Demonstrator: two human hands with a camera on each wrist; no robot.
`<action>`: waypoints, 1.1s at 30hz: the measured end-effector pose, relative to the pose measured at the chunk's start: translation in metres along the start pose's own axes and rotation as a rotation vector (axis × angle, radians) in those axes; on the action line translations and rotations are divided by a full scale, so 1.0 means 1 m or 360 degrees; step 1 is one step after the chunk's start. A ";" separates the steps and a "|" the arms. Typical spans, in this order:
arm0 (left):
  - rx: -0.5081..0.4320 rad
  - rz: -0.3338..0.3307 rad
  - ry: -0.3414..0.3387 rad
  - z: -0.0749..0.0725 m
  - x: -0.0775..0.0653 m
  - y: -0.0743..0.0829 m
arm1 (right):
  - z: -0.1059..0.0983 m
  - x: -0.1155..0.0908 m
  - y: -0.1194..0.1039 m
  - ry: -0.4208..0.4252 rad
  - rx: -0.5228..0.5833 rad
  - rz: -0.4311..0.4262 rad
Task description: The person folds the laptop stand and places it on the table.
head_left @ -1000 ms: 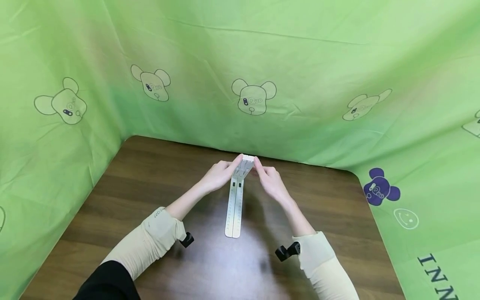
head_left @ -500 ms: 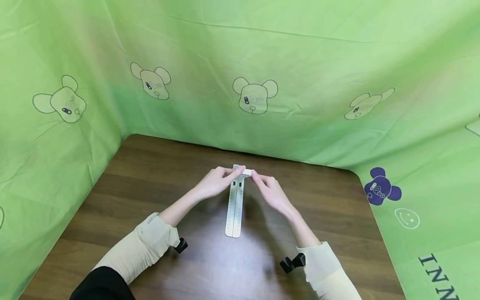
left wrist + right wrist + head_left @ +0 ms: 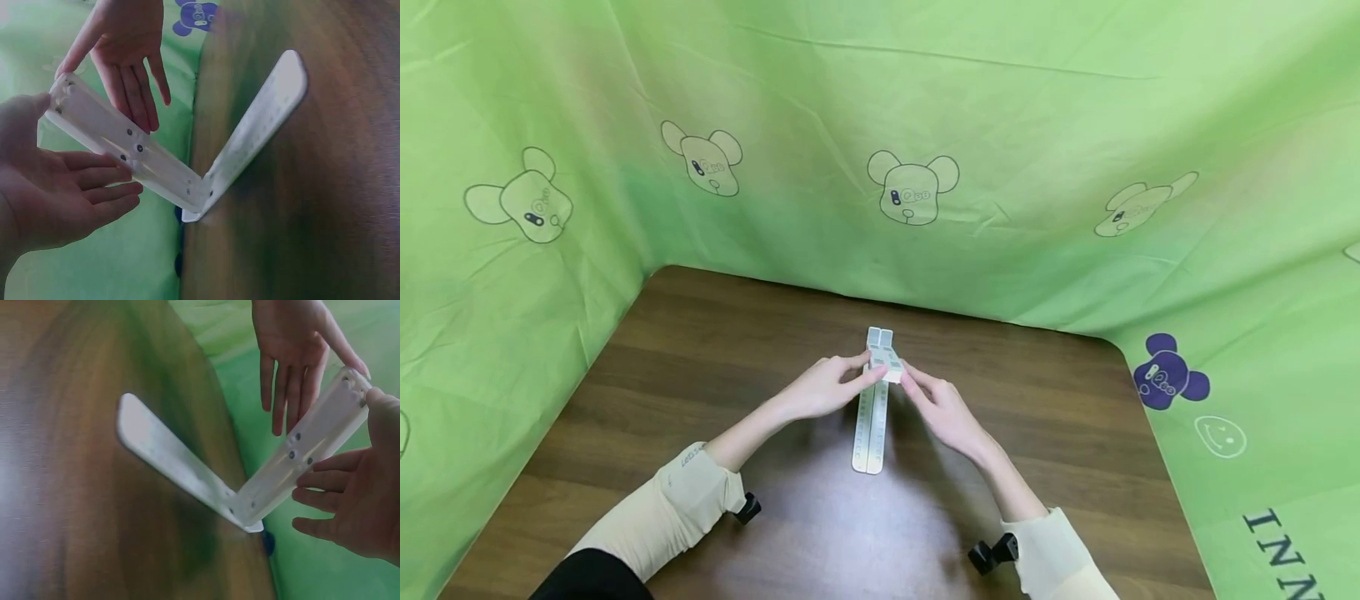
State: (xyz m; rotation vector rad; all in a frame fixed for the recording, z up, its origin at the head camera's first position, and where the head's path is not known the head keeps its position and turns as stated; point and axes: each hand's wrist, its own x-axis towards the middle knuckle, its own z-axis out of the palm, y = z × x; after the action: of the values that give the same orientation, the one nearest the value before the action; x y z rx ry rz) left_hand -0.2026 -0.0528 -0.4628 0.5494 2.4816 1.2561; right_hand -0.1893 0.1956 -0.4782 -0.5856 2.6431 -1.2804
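A white hinged folding stand, long and narrow, lies on the wooden table. Its flat base strip (image 3: 868, 433) points toward me, while its upper arm (image 3: 886, 360) is raised at an angle from the hinge at the far end. My left hand (image 3: 820, 387) holds the left edge of the arm near its free end, thumb at the tip and fingers mostly straight along the side. On the opposite edge, my right hand (image 3: 949, 414) holds it likewise. Both wrist views show the arm's screwed underside (image 3: 94, 115) and an open V between arm and base (image 3: 169, 450).
The dark wooden table (image 3: 737, 308) has rounded far corners. A green cloth (image 3: 805, 167) printed with bear heads hangs around its back and sides. Black wrist cameras (image 3: 994, 553) sit at both sleeve cuffs.
The stand's upper arm has swung down toward me over the base, and both hands have come nearer with it. Its top face now shows. The base has stayed in place.
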 end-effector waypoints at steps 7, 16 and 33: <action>0.0026 0.0091 -0.0035 0.009 -0.013 -0.010 | 0.010 -0.014 0.009 -0.0075 -0.0010 -0.0053; 0.0153 0.0218 -0.0077 0.023 -0.025 -0.030 | 0.025 -0.029 0.023 -0.0129 -0.0130 -0.0173; 0.0802 0.0438 -0.0013 0.049 -0.042 -0.058 | 0.058 -0.056 0.058 -0.0133 -0.0307 -0.0334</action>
State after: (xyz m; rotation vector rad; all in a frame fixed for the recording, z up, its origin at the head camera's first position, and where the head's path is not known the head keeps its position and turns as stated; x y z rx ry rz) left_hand -0.1561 -0.0696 -0.5341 1.0420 2.7887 0.6877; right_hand -0.1374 0.2086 -0.5618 -0.9454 2.7113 -1.0284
